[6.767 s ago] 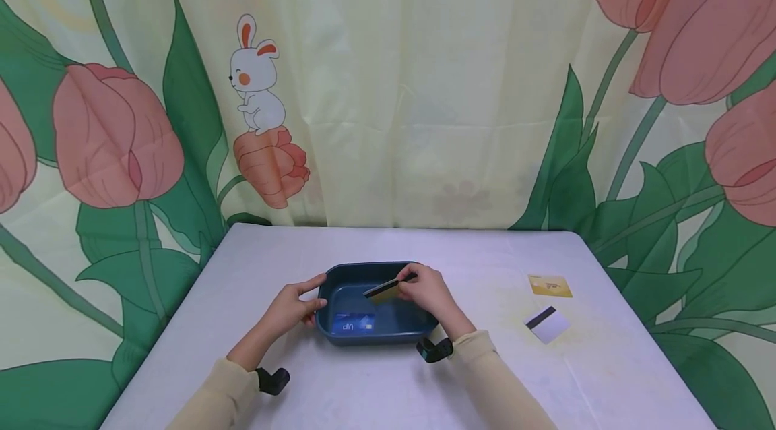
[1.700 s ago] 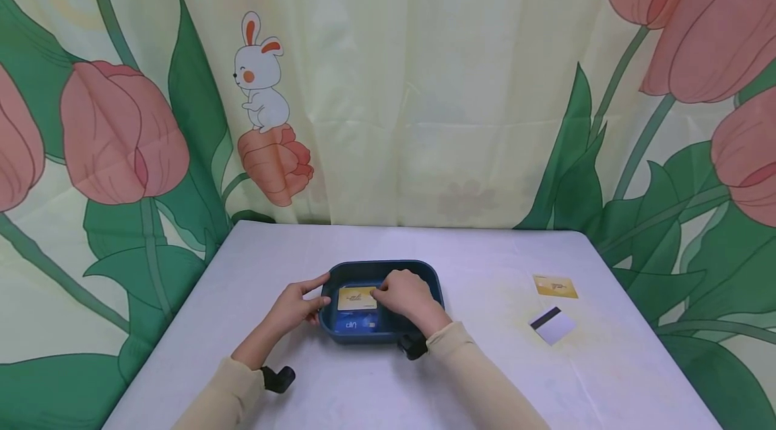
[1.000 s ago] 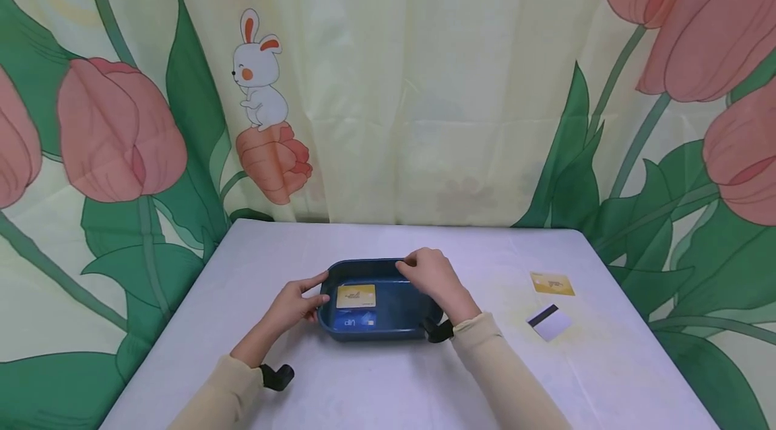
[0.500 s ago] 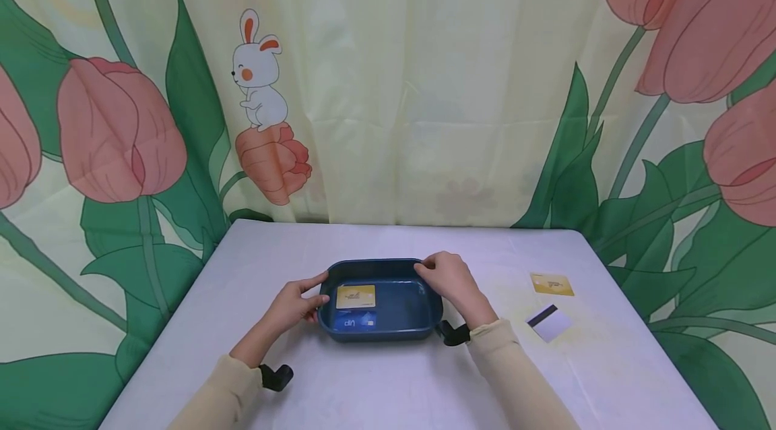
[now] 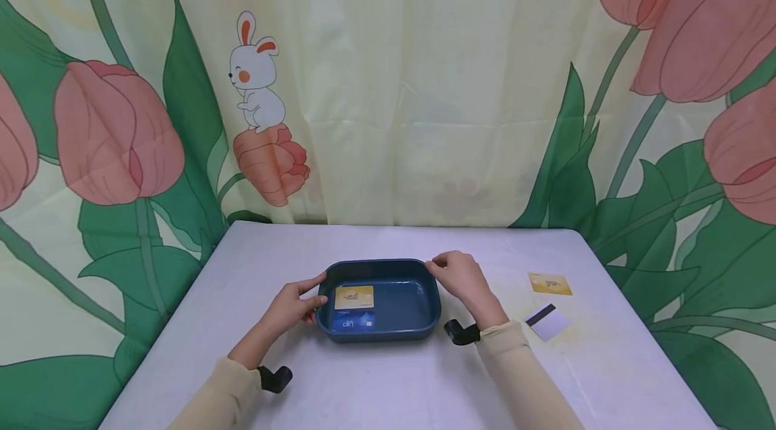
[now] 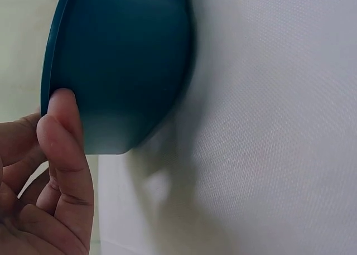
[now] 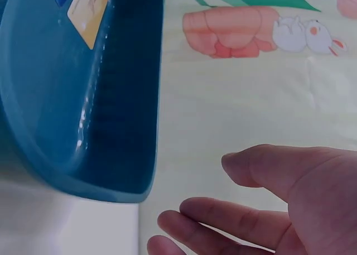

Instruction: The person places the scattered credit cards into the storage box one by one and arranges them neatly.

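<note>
A dark blue plastic container (image 5: pixel 406 334) with rounded corners sits on the table. Its left wall is in the grip of my left hand (image 5: pixel 291 309), fingers and thumb at the rim, as the left wrist view (image 6: pixel 61 171) also shows. Flat on the container floor lie a blue VIP card (image 5: pixel 351 322) and, just behind it, a gold card (image 5: pixel 354 297). My right hand (image 5: pixel 462 280) is by the far right corner. In the right wrist view this hand (image 7: pixel 301 193) holds nothing, thumb and fingers spread apart, beside the container wall (image 7: pixel 125 99).
To the right on the white tabletop (image 5: pixel 376 389) lie another gold card (image 5: pixel 550 284) and, nearer, a white card with a black stripe (image 5: pixel 549 323). A tulip-print curtain (image 5: pixel 461 86) hangs behind the table's far edge.
Earlier my right hand held a gold card over the container; that card now lies behind the blue one. The right hand has since drawn off to the right. My left hand stayed.
</note>
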The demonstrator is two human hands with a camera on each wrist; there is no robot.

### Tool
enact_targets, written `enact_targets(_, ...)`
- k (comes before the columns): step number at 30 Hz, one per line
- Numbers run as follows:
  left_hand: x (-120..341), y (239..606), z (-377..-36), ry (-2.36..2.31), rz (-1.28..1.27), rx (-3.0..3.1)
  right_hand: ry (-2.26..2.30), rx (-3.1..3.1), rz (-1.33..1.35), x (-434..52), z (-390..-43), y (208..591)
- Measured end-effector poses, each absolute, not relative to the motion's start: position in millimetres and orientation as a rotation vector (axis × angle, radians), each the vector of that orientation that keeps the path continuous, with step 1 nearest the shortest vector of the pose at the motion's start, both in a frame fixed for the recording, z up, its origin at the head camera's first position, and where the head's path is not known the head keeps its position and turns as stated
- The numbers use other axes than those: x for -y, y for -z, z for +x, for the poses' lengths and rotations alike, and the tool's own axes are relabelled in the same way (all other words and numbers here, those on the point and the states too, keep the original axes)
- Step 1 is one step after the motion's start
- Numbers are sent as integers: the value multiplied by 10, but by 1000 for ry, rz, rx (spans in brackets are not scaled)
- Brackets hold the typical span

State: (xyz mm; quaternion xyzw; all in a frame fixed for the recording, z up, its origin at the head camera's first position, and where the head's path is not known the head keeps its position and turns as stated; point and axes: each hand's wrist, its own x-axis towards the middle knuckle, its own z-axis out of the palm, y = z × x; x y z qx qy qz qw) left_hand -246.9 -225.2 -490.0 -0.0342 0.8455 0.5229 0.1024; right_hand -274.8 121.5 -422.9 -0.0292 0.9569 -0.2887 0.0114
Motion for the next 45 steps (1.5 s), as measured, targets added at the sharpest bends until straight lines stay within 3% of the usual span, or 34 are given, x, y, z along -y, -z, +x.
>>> enact_targets(45, 2257, 4938, -2478, -1574, -106, -2487, 739, -2858, 206, -2132, -2552, 4519)
